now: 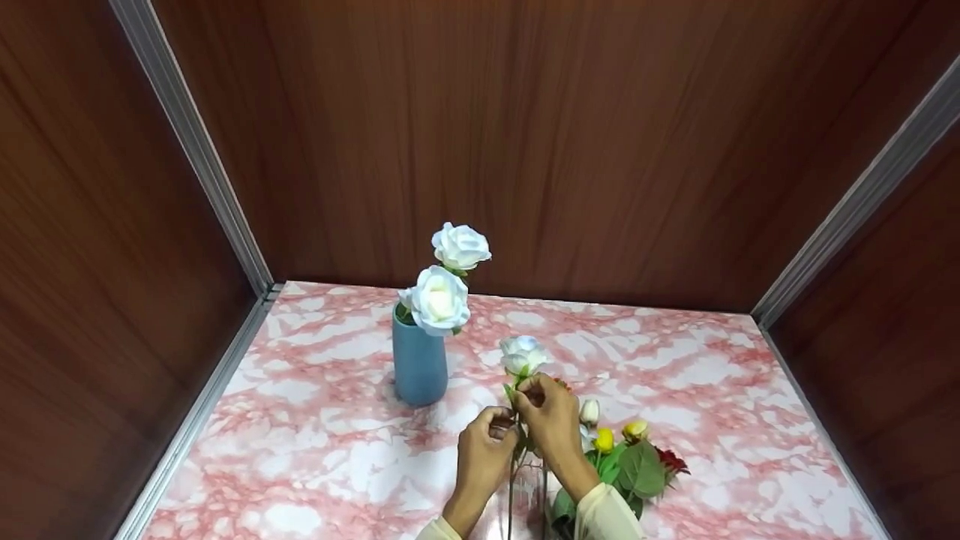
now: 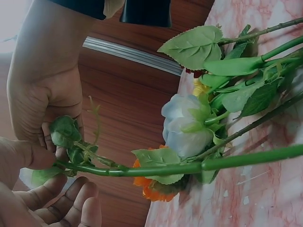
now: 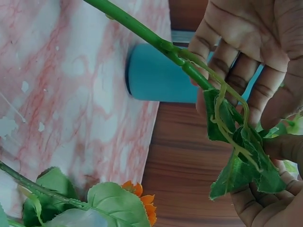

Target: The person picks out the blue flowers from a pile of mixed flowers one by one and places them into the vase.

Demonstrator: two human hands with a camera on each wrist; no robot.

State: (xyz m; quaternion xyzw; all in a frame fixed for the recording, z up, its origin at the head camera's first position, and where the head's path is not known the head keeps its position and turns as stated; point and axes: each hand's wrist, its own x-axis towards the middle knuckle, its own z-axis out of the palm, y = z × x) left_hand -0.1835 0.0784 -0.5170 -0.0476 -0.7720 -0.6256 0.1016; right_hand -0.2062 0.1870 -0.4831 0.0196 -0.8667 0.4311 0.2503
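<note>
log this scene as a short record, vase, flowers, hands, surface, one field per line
vase: blue vase, upright on the table, holding white roses
in hand: a separate white rose, outside the vase
left hand: holds its stem
right hand: pinches near the leaves, just below the bloom
loose flowers: yellow flowers, red flower, orange flower
surface: pink-and-white marbled
backdrop: brown wood-grain panels

white rose [image 1: 523, 355] (leafy green stem [image 2: 251, 159]) — held nearly upright, bloom uppermost
</note>
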